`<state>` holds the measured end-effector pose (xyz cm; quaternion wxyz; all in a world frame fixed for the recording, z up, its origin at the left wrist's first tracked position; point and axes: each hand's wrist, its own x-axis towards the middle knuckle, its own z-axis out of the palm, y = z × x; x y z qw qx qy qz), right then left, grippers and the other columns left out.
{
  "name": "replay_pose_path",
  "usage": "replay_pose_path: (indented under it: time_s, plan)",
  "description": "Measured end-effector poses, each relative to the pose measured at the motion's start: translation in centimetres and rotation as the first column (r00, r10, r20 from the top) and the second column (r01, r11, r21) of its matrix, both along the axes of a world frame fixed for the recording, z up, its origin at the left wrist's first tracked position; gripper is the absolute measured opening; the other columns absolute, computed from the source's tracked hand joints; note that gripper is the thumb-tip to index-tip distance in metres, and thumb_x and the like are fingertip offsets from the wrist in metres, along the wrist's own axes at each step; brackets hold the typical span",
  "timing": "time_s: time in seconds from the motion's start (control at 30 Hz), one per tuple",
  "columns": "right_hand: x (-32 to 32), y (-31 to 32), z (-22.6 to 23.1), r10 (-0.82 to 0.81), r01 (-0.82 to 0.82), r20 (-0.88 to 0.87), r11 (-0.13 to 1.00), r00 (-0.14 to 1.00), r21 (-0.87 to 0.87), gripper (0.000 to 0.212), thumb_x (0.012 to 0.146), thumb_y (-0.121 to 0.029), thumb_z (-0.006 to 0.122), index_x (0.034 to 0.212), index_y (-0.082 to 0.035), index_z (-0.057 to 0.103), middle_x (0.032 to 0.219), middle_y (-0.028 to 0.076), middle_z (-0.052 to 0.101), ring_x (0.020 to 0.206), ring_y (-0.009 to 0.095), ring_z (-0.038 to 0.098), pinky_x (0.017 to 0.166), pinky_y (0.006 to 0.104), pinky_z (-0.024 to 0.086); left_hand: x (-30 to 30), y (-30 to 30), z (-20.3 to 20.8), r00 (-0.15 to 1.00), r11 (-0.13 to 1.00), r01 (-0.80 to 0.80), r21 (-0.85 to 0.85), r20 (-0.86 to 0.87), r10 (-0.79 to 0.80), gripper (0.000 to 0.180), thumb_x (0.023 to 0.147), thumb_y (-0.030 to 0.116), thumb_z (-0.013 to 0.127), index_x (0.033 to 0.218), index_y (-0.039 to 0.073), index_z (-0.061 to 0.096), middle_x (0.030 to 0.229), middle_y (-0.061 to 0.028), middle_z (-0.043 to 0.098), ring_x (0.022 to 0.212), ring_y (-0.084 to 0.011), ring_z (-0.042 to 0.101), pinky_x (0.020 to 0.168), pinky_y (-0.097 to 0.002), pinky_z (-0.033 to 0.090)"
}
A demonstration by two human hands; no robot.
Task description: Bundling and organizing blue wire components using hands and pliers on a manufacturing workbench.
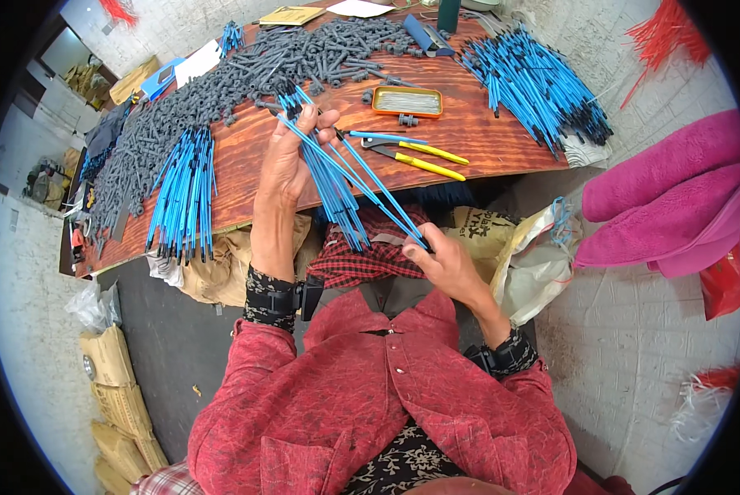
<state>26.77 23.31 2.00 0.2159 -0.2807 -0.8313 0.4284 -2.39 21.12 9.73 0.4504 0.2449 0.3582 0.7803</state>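
The blue rods (334,198) slant between both hands at the desk's (242,161) near edge. The left hand's (286,161) fingers clasp the bundle's upper part; the right hand's (448,266) pinch separated rods' lower ends. Best guide these straight, avoiding snags, clear of the pliers (429,167).

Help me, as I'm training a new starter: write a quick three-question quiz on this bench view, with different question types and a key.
1. Multiple choice: what colour are the handles of the pliers on the table?
A) Red
B) Yellow
C) Black

2. True or false: the left hand holds a bunch of blue sticks.

3. Short answer: what does the right hand grip?

Key
1. B
2. True
3. The lower ends of some blue sticks that reach up to the left hand.
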Motion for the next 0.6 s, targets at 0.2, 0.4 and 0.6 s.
replay_pose_path:
  time_s: [0.2,0.4,0.6]
  plan:
    - [-0.5,-0.8,-0.4,-0.022,0.007,0.126,0.993,0.992,0.114,0.030,0.103,-0.034,0.052,0.099,-0.005,0.061,0.078,0.015,0.067,0.075,0.035,0.067,0.065,0.0435,0.050,-0.6,-2.2,0.9,0.948,0.940,0.282,0.194,0.093,-0.304,0.024,0.103,0.029,0.057,0.121,0.012,0.057,0.108,-0.0123,0.068,0.087,-0.0167,0.065,0.075,-0.0368,0.057]
    - [-1.4,-2.0,-1.6,0.420,-0.475,-0.227,0.733,0.879,-0.486,0.035,0.104,-0.034,0.051,0.100,-0.002,0.064,0.082,0.009,0.067,0.080,0.021,0.067,0.069,0.0393,0.051,3.1,-4.7,3.8,0.937,0.888,0.318,0.334,0.034,-0.348,0.024,0.103,0.019,0.052,0.126,0.012,0.052,0.109,-0.0133,0.067,0.107,-0.0314,0.065,0.097,-0.0505,0.051]
    - [-3.2,-2.5,-4.2,0.225,-0.247,0.130,0.950,0.966,0.191,0.027,0.098,-0.024,0.056,0.092,0.002,0.052,0.063,0.021,0.060,0.060,0.043,0.062,0.056,0.0546,0.048,4.1,-7.3,2.3,0.815,0.813,0.502,0.294,-0.475,-0.332,0.051,0.102,0.029,0.056,0.147,0.008,0.044,0.082,-0.0132,0.068,0.079,-0.0326,0.066,0.094,-0.0567,0.051]
